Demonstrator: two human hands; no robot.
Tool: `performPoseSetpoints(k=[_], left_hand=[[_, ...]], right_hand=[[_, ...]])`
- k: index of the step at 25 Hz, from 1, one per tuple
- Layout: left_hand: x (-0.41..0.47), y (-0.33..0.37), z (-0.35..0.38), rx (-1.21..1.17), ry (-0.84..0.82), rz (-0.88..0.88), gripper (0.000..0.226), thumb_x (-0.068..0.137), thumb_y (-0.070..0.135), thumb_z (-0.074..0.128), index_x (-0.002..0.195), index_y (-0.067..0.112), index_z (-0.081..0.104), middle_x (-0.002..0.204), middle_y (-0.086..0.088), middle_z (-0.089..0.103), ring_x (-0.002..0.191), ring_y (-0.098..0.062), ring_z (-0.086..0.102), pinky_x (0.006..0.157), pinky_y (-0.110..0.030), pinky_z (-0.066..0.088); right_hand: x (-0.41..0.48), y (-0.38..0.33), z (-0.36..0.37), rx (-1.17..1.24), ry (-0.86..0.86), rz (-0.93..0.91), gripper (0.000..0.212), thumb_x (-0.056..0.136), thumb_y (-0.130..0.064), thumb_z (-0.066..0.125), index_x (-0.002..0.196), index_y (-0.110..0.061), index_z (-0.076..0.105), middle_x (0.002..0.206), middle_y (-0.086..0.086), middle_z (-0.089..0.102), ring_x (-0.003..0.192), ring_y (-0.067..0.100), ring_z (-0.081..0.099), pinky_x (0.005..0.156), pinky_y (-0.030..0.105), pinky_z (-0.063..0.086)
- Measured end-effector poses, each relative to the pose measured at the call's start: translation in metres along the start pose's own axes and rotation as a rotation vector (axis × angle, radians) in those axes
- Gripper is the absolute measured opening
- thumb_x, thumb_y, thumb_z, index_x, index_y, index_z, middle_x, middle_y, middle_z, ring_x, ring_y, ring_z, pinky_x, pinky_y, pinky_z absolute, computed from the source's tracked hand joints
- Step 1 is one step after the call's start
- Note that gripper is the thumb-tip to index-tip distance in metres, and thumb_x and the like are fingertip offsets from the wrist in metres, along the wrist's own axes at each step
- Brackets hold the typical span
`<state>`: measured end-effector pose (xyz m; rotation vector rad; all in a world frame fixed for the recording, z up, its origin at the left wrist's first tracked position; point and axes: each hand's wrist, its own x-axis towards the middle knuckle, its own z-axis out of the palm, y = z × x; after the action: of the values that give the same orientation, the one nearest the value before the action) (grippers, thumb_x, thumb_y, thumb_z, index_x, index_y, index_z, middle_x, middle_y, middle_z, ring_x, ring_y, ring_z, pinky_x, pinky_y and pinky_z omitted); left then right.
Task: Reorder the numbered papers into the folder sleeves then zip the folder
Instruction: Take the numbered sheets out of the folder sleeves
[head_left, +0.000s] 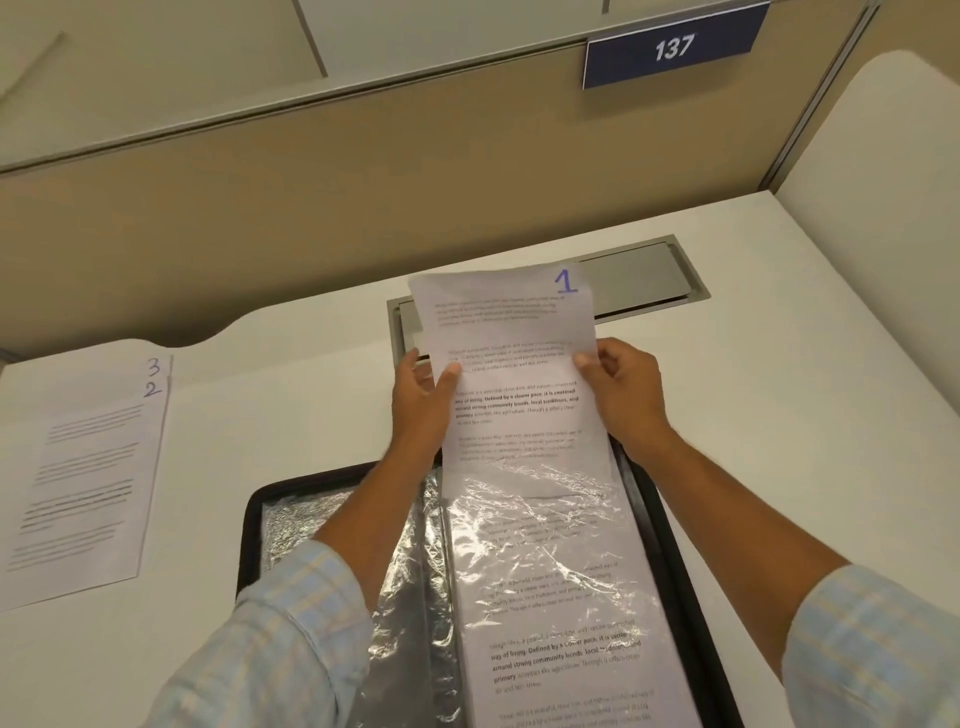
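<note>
While left grip (422, 400) and right grip (626, 389) each pinch side edge of sheet 1 (514, 358), lower end inside clear sleeve (561, 566): keep sheet square, slide down evenly

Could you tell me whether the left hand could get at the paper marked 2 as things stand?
Probably yes, but not right away: the left hand grips sheet 1 with the right hand. Paper 2 lies uncovered on the desk left of the folder, nothing between.
</note>
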<state>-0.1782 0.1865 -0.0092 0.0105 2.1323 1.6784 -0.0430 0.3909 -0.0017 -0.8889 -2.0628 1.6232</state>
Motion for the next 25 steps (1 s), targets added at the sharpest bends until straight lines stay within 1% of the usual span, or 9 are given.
performPoseSetpoints(k=[3,5,7,11,13,16,19,23,25], left_hand=[[0.005,-0.004,-0.009,-0.054,-0.062,0.002,0.027,0.102,0.017,0.066,0.129,0.013,0.067,0.112,0.002,0.079,0.099,-0.015,0.077,0.091,-0.041,0.063],[0.007,0.005,-0.013,-0.067,-0.039,0.037,0.016,0.102,0.011,0.065,0.116,0.010,0.073,0.106,0.003,0.080,0.100,-0.017,0.077,0.093,-0.040,0.063],[0.008,0.019,-0.021,-0.120,-0.015,0.077,0.014,0.103,0.009,0.063,0.110,0.014,0.074,0.105,0.002,0.081,0.100,-0.019,0.076,0.091,-0.039,0.062],[0.011,0.043,-0.039,-0.166,0.009,0.140,0.013,0.104,0.014,0.062,0.109,0.015,0.074,0.105,-0.002,0.080,0.100,-0.023,0.076,0.088,-0.040,0.063],[0.007,0.051,-0.051,-0.169,0.016,0.171,0.013,0.104,0.015,0.063,0.111,0.014,0.075,0.103,-0.001,0.080,0.097,-0.021,0.077,0.086,-0.036,0.063],[0.001,0.056,-0.068,-0.192,0.026,0.185,0.014,0.105,0.015,0.063,0.111,0.015,0.075,0.102,0.002,0.081,0.096,-0.019,0.077,0.084,-0.034,0.063],[-0.006,0.052,-0.090,-0.203,0.045,0.171,0.013,0.104,0.015,0.063,0.110,0.016,0.074,0.103,0.002,0.081,0.098,-0.019,0.077,0.086,-0.036,0.063],[-0.018,0.036,-0.126,-0.160,0.091,0.115,0.010,0.103,0.015,0.065,0.105,0.020,0.074,0.098,0.003,0.081,0.093,-0.020,0.078,0.087,-0.042,0.064],[-0.025,0.025,-0.145,-0.094,0.117,0.082,0.011,0.103,0.018,0.064,0.104,0.022,0.074,0.096,0.005,0.081,0.089,-0.017,0.078,0.084,-0.042,0.064]], right_hand=[[0.002,-0.015,0.002,0.100,0.018,-0.038,0.010,0.103,-0.017,0.063,0.106,-0.018,0.073,0.100,0.001,0.078,0.087,0.019,0.077,0.079,0.041,0.065],[0.004,-0.022,0.006,0.134,0.032,-0.045,0.014,0.103,-0.019,0.063,0.114,-0.015,0.072,0.105,0.000,0.078,0.091,0.017,0.076,0.078,0.036,0.064],[0.004,-0.027,0.012,0.148,0.053,-0.014,0.020,0.103,-0.019,0.063,0.122,-0.016,0.069,0.111,-0.003,0.076,0.097,0.014,0.075,0.080,0.031,0.063],[-0.004,-0.037,0.025,0.143,0.113,0.039,0.016,0.104,-0.016,0.061,0.114,-0.023,0.071,0.111,-0.005,0.075,0.101,0.015,0.072,0.083,0.031,0.062],[-0.010,-0.044,0.032,0.131,0.139,0.038,0.013,0.103,-0.016,0.062,0.110,-0.023,0.071,0.108,-0.004,0.075,0.099,0.016,0.072,0.085,0.035,0.063],[-0.022,-0.055,0.041,0.145,0.143,0.032,0.014,0.103,-0.015,0.063,0.103,-0.026,0.070,0.105,-0.005,0.075,0.096,0.014,0.072,0.082,0.034,0.062],[-0.038,-0.062,0.054,0.149,0.139,0.043,0.016,0.102,-0.013,0.062,0.102,-0.024,0.073,0.102,-0.005,0.077,0.093,0.014,0.074,0.078,0.031,0.062],[-0.065,-0.056,0.082,0.091,0.122,0.107,0.016,0.100,-0.014,0.063,0.102,-0.023,0.075,0.096,-0.006,0.078,0.089,0.018,0.075,0.075,0.041,0.064],[-0.084,-0.052,0.099,0.072,0.114,0.135,0.016,0.099,-0.013,0.063,0.102,-0.022,0.075,0.098,-0.006,0.077,0.090,0.019,0.074,0.076,0.040,0.064]])
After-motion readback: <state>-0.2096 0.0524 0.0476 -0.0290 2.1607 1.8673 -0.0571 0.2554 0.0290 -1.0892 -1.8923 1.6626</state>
